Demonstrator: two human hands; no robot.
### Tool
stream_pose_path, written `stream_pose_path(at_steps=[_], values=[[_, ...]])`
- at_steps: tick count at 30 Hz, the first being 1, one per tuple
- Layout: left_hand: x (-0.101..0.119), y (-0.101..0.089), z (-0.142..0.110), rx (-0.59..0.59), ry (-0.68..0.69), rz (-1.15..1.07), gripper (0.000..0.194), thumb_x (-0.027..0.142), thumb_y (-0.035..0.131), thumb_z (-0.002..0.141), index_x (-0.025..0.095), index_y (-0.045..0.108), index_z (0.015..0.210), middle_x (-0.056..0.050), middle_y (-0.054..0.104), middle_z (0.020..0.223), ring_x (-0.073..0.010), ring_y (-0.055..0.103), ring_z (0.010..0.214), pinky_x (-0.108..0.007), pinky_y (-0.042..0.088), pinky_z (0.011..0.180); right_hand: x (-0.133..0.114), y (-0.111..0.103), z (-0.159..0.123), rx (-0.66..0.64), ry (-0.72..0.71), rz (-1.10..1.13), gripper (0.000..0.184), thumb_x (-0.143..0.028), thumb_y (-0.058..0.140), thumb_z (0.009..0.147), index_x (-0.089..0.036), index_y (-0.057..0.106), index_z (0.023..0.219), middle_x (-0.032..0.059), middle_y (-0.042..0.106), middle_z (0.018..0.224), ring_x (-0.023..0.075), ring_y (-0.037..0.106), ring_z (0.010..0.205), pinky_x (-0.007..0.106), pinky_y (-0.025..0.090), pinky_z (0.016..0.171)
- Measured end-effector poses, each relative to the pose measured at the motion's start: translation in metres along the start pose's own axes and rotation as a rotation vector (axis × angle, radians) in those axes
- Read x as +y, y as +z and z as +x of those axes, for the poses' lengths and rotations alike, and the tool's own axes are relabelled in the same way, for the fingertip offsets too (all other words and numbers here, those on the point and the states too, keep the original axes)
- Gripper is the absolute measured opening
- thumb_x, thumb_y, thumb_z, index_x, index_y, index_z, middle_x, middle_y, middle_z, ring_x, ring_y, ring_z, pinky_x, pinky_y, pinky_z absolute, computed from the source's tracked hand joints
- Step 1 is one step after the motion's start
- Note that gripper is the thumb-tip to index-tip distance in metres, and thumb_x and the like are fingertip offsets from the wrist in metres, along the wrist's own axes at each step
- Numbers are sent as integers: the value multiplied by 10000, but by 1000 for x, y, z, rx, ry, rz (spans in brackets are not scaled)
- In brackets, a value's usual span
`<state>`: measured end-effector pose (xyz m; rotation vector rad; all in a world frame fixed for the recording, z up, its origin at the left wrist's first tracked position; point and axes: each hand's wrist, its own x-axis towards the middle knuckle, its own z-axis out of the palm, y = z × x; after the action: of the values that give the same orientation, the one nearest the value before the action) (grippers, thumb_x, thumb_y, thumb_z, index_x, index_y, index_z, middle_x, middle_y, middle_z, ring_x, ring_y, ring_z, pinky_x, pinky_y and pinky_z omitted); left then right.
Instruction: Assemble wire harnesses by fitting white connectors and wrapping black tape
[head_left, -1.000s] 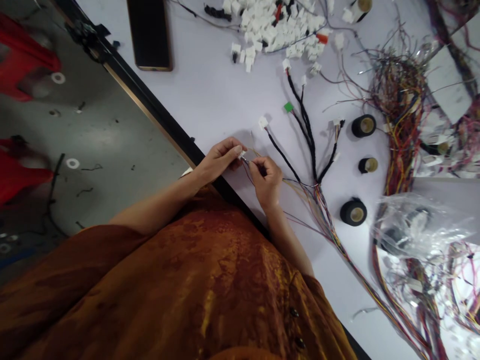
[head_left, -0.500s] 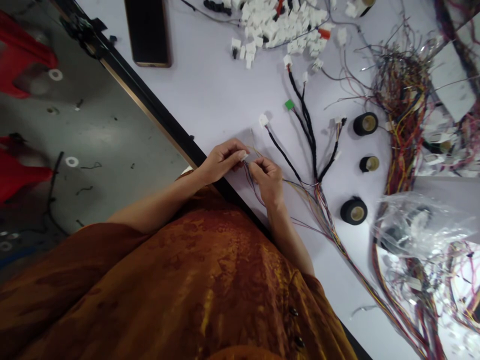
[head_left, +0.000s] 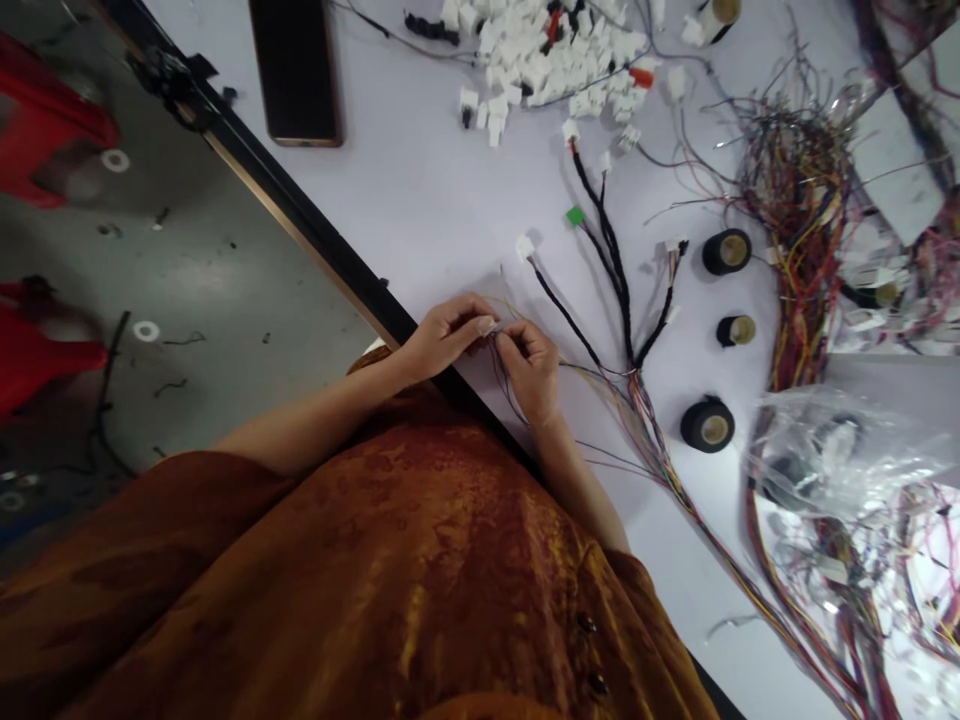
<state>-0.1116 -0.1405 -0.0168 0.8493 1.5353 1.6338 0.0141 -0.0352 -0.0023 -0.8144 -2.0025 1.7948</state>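
Near the table's front edge, my left hand (head_left: 454, 338) is closed in a pinch on a small white connector (head_left: 489, 326), partly hidden by the thumb. Right beside it, my right hand (head_left: 534, 372) pinches a thin wire (head_left: 498, 336) at the connector. Loose wires hang from between the hands and run to the wire harness (head_left: 679, 488) on the table. The harness splits into black-taped branches (head_left: 619, 270), which end in white connectors (head_left: 524, 247) and one green connector (head_left: 575, 216).
Black tape rolls (head_left: 707, 424) stand right of the harness. A pile of white connectors (head_left: 559, 60) lies at the back, with a phone (head_left: 296, 75) to its left. Bundled wires (head_left: 799, 290) and a clear plastic bag (head_left: 847, 450) are at right. A black rail (head_left: 330, 240) edges the table.
My right hand has moved slightly left, so its fingertips are closer to the connector in my left hand. The view has shifted a little.
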Motion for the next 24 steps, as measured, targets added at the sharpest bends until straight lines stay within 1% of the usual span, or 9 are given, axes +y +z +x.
stream_pose_path(at_steps=[4,9,14,16,18,20,22,24], values=[[-1,-3,2,19,-39,-50,278,446,626,932,169,616,910,35,550,625,-61,524,541,-166,443,524,2,1,0,-7,-2,5,181,-306,602,884,-192,590,745,-43,528,651,83,444,598,233,387,583],[0,-4,1,1,-41,-18,256,421,633,930,167,617,894,31,569,637,-60,538,548,-168,449,529,3,1,0,-23,23,28,200,-356,629,891,-193,620,775,-41,538,652,81,440,585,233,371,562],[0,-1,1,7,-4,7,205,364,631,928,164,626,882,26,571,672,-61,530,573,-175,448,551,2,3,-1,-22,14,38,203,-313,615,896,-193,590,734,-56,489,606,71,400,543,230,340,527],[1,-1,1,-10,15,26,198,356,648,915,164,635,866,16,582,701,-65,532,597,-184,455,572,1,4,-1,-33,7,43,205,-293,603,896,-194,570,720,-61,474,592,69,392,531,228,337,518],[2,-1,1,-40,-11,16,212,370,655,910,165,639,861,13,583,698,-71,534,600,-189,455,572,0,4,-2,-43,11,32,207,-298,602,898,-194,572,722,-61,479,591,71,399,528,228,343,515],[3,-3,1,-27,-60,-34,244,406,654,911,167,636,864,21,564,662,-70,524,573,-185,442,546,-2,2,-3,-58,19,4,210,-328,602,910,-194,592,749,-57,494,598,76,412,529,232,354,514],[4,-5,0,31,-102,-98,279,447,654,908,170,634,882,32,541,632,-63,505,538,-178,422,518,-3,-3,-1,-14,-30,-83,212,-353,589,929,-197,609,787,-42,530,632,91,448,559,244,389,544],[4,-7,0,63,-131,-144,304,474,664,897,172,636,899,36,536,621,-59,492,517,-178,415,503,-4,-8,6,95,-154,-242,200,-354,559,953,-201,622,838,-9,589,720,117,509,646,268,443,632]])
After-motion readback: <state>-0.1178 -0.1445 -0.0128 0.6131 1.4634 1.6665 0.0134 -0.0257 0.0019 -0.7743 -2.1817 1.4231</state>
